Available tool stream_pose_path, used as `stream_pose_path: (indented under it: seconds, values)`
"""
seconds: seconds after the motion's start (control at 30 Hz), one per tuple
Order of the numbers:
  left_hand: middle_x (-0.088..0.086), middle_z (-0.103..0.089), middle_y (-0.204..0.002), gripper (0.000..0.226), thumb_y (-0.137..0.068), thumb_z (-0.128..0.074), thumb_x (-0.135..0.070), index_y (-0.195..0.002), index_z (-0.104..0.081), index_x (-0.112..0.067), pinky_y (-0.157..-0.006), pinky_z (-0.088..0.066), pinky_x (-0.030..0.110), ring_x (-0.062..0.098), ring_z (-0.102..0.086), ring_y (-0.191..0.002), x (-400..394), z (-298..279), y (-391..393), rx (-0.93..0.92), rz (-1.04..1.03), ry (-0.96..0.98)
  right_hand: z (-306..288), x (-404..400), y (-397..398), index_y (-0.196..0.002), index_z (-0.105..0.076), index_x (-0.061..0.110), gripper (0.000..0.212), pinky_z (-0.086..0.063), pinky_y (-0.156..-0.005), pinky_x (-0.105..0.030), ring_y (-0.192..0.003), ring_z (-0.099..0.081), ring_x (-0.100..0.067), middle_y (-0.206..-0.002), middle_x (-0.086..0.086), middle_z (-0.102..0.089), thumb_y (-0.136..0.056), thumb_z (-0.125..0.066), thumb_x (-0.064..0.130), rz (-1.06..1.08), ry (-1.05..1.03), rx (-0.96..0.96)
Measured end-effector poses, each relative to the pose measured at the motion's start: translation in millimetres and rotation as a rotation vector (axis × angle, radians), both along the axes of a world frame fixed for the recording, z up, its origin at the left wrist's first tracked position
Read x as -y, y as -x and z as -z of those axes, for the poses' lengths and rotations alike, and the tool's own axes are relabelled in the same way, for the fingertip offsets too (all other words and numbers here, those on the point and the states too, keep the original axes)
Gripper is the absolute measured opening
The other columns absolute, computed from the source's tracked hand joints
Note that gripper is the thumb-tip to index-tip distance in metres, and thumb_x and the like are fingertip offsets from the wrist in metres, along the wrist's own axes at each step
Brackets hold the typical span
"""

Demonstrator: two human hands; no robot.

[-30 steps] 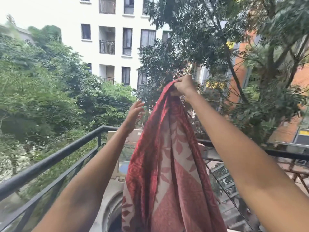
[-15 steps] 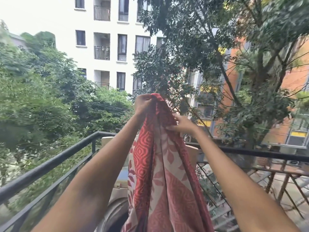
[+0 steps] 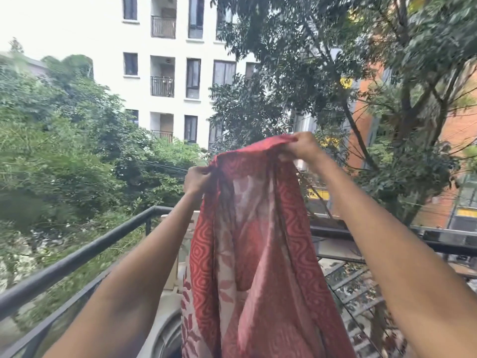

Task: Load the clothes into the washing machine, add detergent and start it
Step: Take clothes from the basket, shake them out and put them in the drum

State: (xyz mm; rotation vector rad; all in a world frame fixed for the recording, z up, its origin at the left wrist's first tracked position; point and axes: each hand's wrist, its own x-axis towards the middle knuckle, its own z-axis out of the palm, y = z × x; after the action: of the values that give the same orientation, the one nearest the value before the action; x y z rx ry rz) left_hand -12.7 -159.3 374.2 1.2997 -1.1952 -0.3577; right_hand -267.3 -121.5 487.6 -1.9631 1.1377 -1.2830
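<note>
Red cloth [image 3: 258,254] | hangs between raised hands | left [image 3: 197,178], right [image 3: 300,148] gripping top edge

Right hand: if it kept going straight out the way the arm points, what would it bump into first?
Probably nothing close. The right hand, pinching the top edge of the red cloth, points up and outward past the black railing. Tree branches lie that way, but depth is hard to judge.

We see only a curved sliver of the washing machine [image 3: 165,332] beside the hanging red cloth [image 3: 253,254] (which hides the rest, drum opening included). The cloth's lower end runs past the bottom edge.
</note>
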Motion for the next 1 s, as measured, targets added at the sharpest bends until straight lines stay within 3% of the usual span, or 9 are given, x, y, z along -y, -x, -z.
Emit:
stream_pose_path:
  seconds: [0.1,0.2,0.3,0.37,0.5,0.6,0.77,0.87,1.0]
  values:
    - [-0.003,-0.062,-0.056,0.019,-0.082,-0.069,-0.031,-0.065,-0.071,-0.024,-0.045,-0.034,0.017,-0.001,-0.047,-0.043,-6.2,-4.9,11.9,-0.029,0.105,0.036,-45.1,-4.3,-42.4,-0.085,-0.066,0.001,0.002,-0.046,-0.041,-0.012,-0.041,-0.058,-0.001,-0.057,0.006,-0.066,-0.085,-0.064,0.001,-0.020,0.085,0.249]
    - [-0.010,-0.059,-0.051,0.030,-0.081,-0.067,-0.015,-0.053,-0.062,-0.024,-0.045,-0.043,0.018,0.002,-0.052,-0.048,-9.6,-10.5,13.8,0.051,0.168,-0.005,-49.7,5.1,-73.5,-0.080,-0.064,0.008,0.007,-0.041,-0.035,-0.012,-0.037,-0.056,0.001,-0.045,0.010,-0.060,-0.082,-0.069,0.005,0.073,0.098,0.248]
    - [0.003,-0.062,-0.074,0.024,-0.079,-0.051,0.009,-0.082,-0.066,-0.009,-0.051,-0.050,0.015,0.015,-0.057,-0.065,-14.2,-8.0,5.6,-0.003,0.266,-0.042,-23.3,18.1,-79.8,-0.083,-0.065,0.011,0.010,-0.033,-0.030,-0.010,-0.050,-0.058,-0.012,-0.062,0.001,-0.058,-0.078,-0.074,0.013,0.253,0.083,0.039]
    - [0.006,-0.062,-0.097,0.041,-0.081,-0.045,0.015,-0.114,-0.060,-0.005,-0.052,-0.048,0.008,0.010,-0.056,-0.073,-21.2,-11.4,1.3,-0.103,0.334,0.013,1.9,24.8,-77.2,-0.087,-0.065,0.005,0.013,-0.027,-0.025,-0.010,-0.045,-0.051,-0.011,-0.072,-0.007,-0.062,-0.078,-0.073,0.011,0.319,0.011,-0.055]
    - [0.001,-0.055,-0.121,0.046,-0.093,-0.049,-0.010,-0.138,-0.043,-0.016,-0.066,-0.045,0.021,0.013,-0.056,-0.094,-31.4,-26.2,9.5,-0.062,0.488,0.023,47.7,39.1,-73.8,-0.089,-0.068,0.002,0.012,-0.049,-0.036,-0.020,-0.051,-0.063,-0.019,-0.088,-0.011,-0.070,-0.080,-0.070,0.009,0.349,-0.101,-0.152]
    - [0.002,-0.059,-0.110,0.043,-0.092,-0.058,-0.026,-0.132,-0.049,-0.013,-0.060,-0.045,0.013,0.013,-0.057,-0.087,-24.4,-24.5,30.6,0.167,0.526,-0.095,59.0,44.5,-74.1,-0.087,-0.072,0.005,0.011,-0.060,-0.062,-0.036,-0.067,-0.069,-0.022,-0.088,-0.010,-0.073,-0.078,-0.072,0.012,0.324,-0.118,-0.166]
    - [-0.010,-0.059,-0.052,0.013,-0.078,-0.075,-0.026,-0.072,-0.071,-0.015,-0.043,-0.035,0.014,0.002,-0.049,-0.046,-0.4,2.9,51.1,0.159,0.388,-0.043,59.1,30.0,-51.1,-0.111,-0.062,0.000,0.033,-0.050,-0.048,-0.017,-0.068,-0.058,-0.012,-0.092,-0.010,-0.061,-0.080,-0.059,-0.010,0.034,-0.192,-0.190]
    - [0.007,-0.062,-0.061,0.033,-0.075,-0.076,-0.037,-0.074,-0.072,-0.004,-0.054,-0.038,0.025,0.011,-0.048,-0.054,1.9,9.6,50.8,0.056,0.236,0.032,76.4,27.1,-23.8,-0.128,-0.043,0.004,0.052,-0.055,-0.057,-0.024,-0.084,-0.063,-0.021,-0.118,-0.014,-0.052,-0.081,-0.063,-0.008,-0.143,-0.299,-0.107]
    - [0.024,-0.070,-0.082,0.020,-0.074,-0.078,-0.035,-0.063,-0.071,-0.019,-0.071,-0.054,0.043,0.019,-0.059,-0.067,-2.1,7.6,49.2,-0.058,0.258,0.054,140.7,29.2,2.1,-0.125,-0.050,0.014,0.050,-0.047,-0.043,-0.020,-0.061,-0.065,-0.010,-0.106,-0.006,-0.064,-0.081,-0.072,0.023,-0.059,-0.320,-0.559]
